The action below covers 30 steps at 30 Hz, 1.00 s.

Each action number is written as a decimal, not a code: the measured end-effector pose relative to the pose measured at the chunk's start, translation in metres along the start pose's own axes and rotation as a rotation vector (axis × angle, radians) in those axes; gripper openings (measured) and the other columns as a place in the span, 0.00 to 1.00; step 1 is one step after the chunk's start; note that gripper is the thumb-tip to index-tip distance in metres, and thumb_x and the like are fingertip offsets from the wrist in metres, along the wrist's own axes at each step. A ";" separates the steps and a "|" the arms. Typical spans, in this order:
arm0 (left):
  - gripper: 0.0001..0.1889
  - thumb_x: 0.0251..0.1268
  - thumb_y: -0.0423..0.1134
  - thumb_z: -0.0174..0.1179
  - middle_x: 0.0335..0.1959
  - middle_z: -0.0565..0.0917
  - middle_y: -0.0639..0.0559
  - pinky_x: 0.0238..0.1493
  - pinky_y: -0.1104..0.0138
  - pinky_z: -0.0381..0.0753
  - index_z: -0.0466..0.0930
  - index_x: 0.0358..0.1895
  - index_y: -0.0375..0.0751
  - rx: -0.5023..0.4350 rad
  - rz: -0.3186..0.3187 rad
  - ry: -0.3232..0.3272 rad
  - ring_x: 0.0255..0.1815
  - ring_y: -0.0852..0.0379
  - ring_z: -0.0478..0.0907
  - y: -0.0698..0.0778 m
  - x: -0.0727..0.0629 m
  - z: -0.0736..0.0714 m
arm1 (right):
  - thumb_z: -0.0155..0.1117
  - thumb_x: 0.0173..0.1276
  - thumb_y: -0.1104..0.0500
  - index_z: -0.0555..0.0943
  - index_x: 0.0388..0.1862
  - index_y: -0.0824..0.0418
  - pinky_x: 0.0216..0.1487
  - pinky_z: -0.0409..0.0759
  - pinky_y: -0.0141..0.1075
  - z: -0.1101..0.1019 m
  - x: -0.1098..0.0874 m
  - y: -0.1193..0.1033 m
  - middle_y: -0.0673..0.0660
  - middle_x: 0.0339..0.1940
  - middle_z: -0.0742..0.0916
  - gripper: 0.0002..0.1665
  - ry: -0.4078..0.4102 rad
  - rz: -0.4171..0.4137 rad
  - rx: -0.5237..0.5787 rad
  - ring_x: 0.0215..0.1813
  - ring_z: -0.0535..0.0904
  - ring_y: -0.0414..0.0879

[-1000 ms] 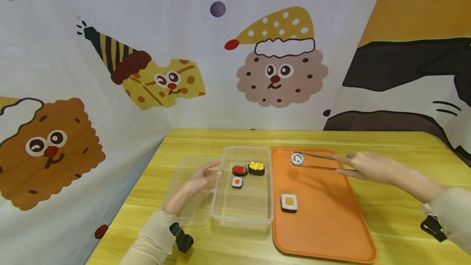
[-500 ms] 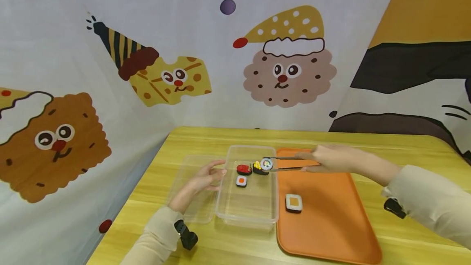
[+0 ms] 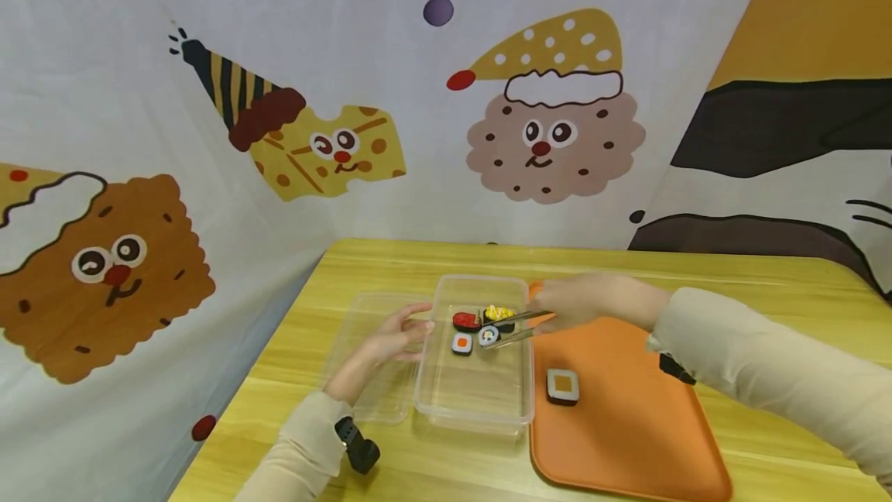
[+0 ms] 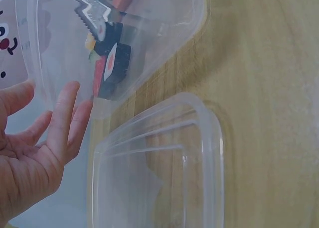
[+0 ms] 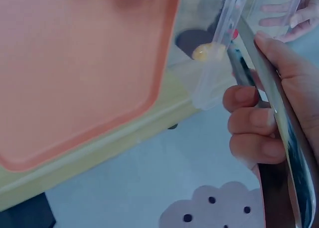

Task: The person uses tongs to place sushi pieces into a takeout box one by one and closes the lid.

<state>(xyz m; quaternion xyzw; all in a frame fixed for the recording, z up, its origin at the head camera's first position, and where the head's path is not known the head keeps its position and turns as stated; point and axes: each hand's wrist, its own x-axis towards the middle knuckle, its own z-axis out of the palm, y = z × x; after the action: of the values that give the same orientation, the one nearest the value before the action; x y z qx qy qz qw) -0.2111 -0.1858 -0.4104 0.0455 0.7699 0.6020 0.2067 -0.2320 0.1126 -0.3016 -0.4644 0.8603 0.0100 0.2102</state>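
My right hand (image 3: 592, 302) grips metal tongs (image 3: 517, 324), seen close up in the right wrist view. Between the tong tips is a round sushi roll (image 3: 488, 336) with a white rim and coloured centre, low inside the clear plastic container (image 3: 474, 414). Around it in the container are a red-topped sushi (image 3: 466, 320), a yellow-topped sushi (image 3: 498, 312) and a small roll with an orange centre (image 3: 461, 344). At the container's left wall is my left hand (image 3: 392, 339), fingers spread and loosely bent, fingertips right at the plastic.
An orange tray (image 3: 627, 440) lies right of the container, bearing a square roll (image 3: 562, 386) with a yellow-orange centre. Left of the container a clear lid (image 3: 379, 405) lies on the wooden table (image 3: 279, 386). A cartoon-printed cloth (image 3: 432, 161) hangs behind.
My right hand has carried the round roll in the tongs leftward from above the tray, then down into the container beside the other pieces. The left hand stays at the container wall.
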 end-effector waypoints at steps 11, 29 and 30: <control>0.29 0.67 0.43 0.51 0.64 0.65 0.33 0.46 0.59 0.82 0.53 0.69 0.44 0.019 0.006 -0.019 0.60 0.36 0.67 0.004 0.001 0.001 | 0.57 0.66 0.53 0.73 0.21 0.57 0.10 0.63 0.23 -0.010 0.013 -0.015 0.45 0.11 0.68 0.15 -0.165 0.175 0.036 0.10 0.64 0.36; 0.30 0.67 0.44 0.52 0.64 0.65 0.33 0.47 0.58 0.81 0.54 0.69 0.44 0.019 0.025 -0.017 0.60 0.34 0.67 0.001 -0.001 0.001 | 0.55 0.67 0.48 0.79 0.50 0.59 0.28 0.72 0.29 -0.004 0.005 -0.013 0.58 0.44 0.83 0.20 -0.093 0.132 -0.109 0.27 0.73 0.37; 0.30 0.67 0.45 0.51 0.64 0.65 0.33 0.47 0.58 0.81 0.54 0.69 0.44 0.019 0.025 -0.015 0.60 0.34 0.67 0.000 -0.001 0.000 | 0.55 0.66 0.48 0.79 0.51 0.58 0.26 0.71 0.28 -0.002 0.003 -0.011 0.55 0.40 0.84 0.19 -0.071 0.113 -0.105 0.23 0.70 0.36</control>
<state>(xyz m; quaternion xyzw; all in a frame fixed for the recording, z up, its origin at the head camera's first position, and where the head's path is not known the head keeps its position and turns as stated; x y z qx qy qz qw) -0.2096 -0.1859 -0.4105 0.0615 0.7734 0.5969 0.2045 -0.2256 0.1037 -0.2992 -0.4247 0.8754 0.0837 0.2151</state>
